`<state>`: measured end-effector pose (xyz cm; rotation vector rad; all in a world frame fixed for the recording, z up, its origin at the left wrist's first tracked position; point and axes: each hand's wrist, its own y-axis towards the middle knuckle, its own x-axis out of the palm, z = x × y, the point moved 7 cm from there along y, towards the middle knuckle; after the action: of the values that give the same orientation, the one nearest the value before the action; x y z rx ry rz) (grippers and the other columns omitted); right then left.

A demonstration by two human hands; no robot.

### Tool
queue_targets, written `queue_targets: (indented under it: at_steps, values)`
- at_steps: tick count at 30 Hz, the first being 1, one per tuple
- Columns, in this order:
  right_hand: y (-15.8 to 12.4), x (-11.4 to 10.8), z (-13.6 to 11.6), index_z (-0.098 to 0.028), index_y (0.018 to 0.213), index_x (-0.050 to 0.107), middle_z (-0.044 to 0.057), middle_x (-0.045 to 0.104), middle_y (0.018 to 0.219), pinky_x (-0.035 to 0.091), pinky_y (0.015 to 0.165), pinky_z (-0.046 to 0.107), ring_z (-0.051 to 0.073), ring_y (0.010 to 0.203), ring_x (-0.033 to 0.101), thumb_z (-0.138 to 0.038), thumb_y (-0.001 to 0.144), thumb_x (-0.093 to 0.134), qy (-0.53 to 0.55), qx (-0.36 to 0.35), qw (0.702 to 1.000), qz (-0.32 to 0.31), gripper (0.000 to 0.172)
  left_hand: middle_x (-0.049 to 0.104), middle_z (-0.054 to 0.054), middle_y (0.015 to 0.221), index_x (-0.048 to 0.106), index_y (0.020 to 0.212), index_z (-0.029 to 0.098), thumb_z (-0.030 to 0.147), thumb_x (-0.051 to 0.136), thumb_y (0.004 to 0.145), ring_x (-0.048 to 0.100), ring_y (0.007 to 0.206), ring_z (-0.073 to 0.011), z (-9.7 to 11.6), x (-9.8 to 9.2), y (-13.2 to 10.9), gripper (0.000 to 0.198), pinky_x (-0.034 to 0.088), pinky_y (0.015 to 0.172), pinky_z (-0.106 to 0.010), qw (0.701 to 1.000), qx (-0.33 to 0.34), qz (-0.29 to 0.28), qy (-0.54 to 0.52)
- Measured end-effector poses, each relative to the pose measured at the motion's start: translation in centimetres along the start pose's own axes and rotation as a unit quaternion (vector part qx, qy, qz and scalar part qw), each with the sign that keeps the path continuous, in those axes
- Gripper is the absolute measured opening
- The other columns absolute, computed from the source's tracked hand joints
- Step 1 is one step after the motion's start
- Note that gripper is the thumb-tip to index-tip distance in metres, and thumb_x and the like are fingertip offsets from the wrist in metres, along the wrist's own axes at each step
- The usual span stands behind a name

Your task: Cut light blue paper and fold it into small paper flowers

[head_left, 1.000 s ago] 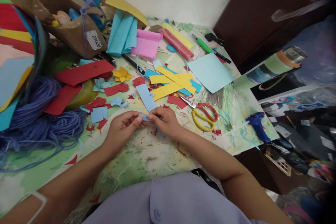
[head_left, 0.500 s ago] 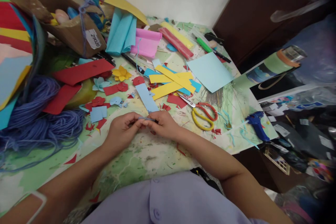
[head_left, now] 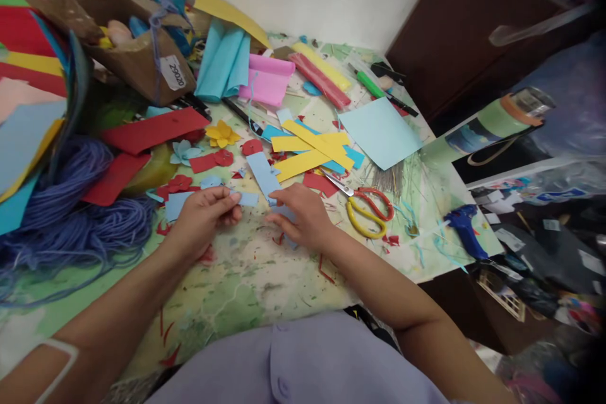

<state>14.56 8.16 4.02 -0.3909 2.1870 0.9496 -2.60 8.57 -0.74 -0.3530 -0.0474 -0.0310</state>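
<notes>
Pinched between the thumb and fingers of my left hand (head_left: 211,211) is a small light blue paper strip (head_left: 249,199), its free end pointing right. My right hand (head_left: 305,218) is a short way to the right, thumb and forefinger apart. Blue paper (head_left: 285,212) shows between and below its fingers; whether it touches the hand I cannot tell. Just beyond lies a longer light blue strip (head_left: 263,173). Yellow paper strips (head_left: 312,154) cross over blue ones behind it. Scissors (head_left: 364,205) with red and yellow handles rest right of my right hand.
Blue yarn (head_left: 80,202), a cardboard box (head_left: 137,69) and red paper strips (head_left: 151,129) crowd the left. A yellow paper flower (head_left: 222,134) lies mid-table. Toward the right are a pale blue sheet (head_left: 379,129), a bottle (head_left: 497,120) and a blue glue gun (head_left: 466,230) by the table edge.
My hands were together over a small blue piece; now they are apart. The left hand has moved left with the blue strip, and the right hand's fingers have spread.
</notes>
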Motion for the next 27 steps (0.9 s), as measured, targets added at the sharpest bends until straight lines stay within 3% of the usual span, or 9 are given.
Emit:
queue_targets:
  at_steps: [4,9,14,16,20,21,25,27]
  values:
    - [-0.2,0.7,-1.0,-0.025,0.116,0.058,0.005,0.062,0.101,0.041,0.077,0.030,0.017,0.088,0.052,-0.029,0.090,0.052,-0.075,-0.075,0.994,-0.015,0.027,0.060,0.001,0.049,0.060,0.060,0.018,0.033,0.069,0.070,0.048,0.042,-0.0088,-0.4,1.1,-0.4,0.021,0.035,0.043,-0.020,0.999,-0.007,-0.030,0.019]
    - [-0.9,1.1,-1.4,-0.028,0.102,0.064,0.002,0.063,0.095,0.039,0.076,0.032,0.016,0.088,0.052,-0.022,0.090,0.053,-0.097,-0.164,0.982,0.002,0.018,0.062,0.000,0.048,0.062,0.060,0.020,0.033,0.069,0.070,0.049,0.042,-0.0101,-1.0,2.6,-1.2,0.018,0.038,0.044,-0.021,0.994,-0.036,-0.096,0.037]
    - [-1.3,1.0,-1.8,-0.026,0.098,0.064,0.003,0.064,0.090,0.039,0.071,0.032,0.015,0.088,0.054,-0.025,0.092,0.051,-0.107,-0.192,0.976,0.006,0.014,0.058,0.001,0.046,0.058,0.054,0.019,0.031,0.069,0.070,0.047,0.040,-0.0092,-0.7,2.6,-1.2,0.023,0.035,0.043,-0.021,0.992,-0.019,-0.099,0.073]
    - [-1.4,0.6,-2.0,-0.026,0.096,0.064,0.003,0.064,0.089,0.040,0.070,0.032,0.014,0.086,0.054,-0.025,0.093,0.050,-0.112,-0.199,0.974,0.016,0.014,0.056,0.002,0.044,0.057,0.054,0.019,0.032,0.069,0.071,0.044,0.039,-0.0080,-0.3,1.7,-0.8,0.024,0.032,0.041,-0.020,0.996,-0.017,-0.068,0.062]
    - [-1.5,-1.1,-2.1,-0.025,0.091,0.065,0.002,0.065,0.084,0.040,0.069,0.032,0.014,0.082,0.054,-0.019,0.091,0.052,-0.117,-0.174,0.974,0.087,0.014,0.054,0.006,0.047,0.056,0.060,0.017,0.028,0.067,0.075,0.041,0.042,-0.0047,1.1,-1.0,-0.5,0.022,0.030,0.043,-0.017,0.996,0.038,0.071,-0.026]
    - [-1.5,-1.3,-2.0,-0.025,0.091,0.065,0.002,0.065,0.083,0.040,0.069,0.032,0.015,0.082,0.054,-0.017,0.091,0.052,-0.118,-0.163,0.975,0.098,0.015,0.056,0.005,0.049,0.057,0.062,0.016,0.028,0.066,0.077,0.043,0.044,-0.0047,1.2,-0.9,-0.7,0.021,0.031,0.044,-0.017,0.996,0.042,0.073,-0.037]
    - [-1.4,-0.6,-1.9,-0.026,0.095,0.065,0.003,0.064,0.087,0.040,0.072,0.033,0.016,0.084,0.054,-0.017,0.090,0.054,-0.106,-0.148,0.982,0.057,0.015,0.066,-0.001,0.060,0.065,0.069,0.015,0.036,0.067,0.075,0.053,0.052,-0.0096,0.2,2.4,-1.8,0.022,0.041,0.052,-0.021,0.998,-0.008,-0.039,-0.048]
    - [-1.4,0.0,-2.0,-0.026,0.095,0.065,0.003,0.064,0.090,0.040,0.071,0.033,0.015,0.084,0.054,-0.019,0.090,0.054,-0.104,-0.156,0.982,0.035,0.014,0.066,-0.003,0.062,0.065,0.067,0.016,0.038,0.069,0.072,0.054,0.054,-0.0115,-0.1,3.5,-2.3,0.023,0.043,0.053,-0.023,0.997,-0.008,-0.062,-0.035]
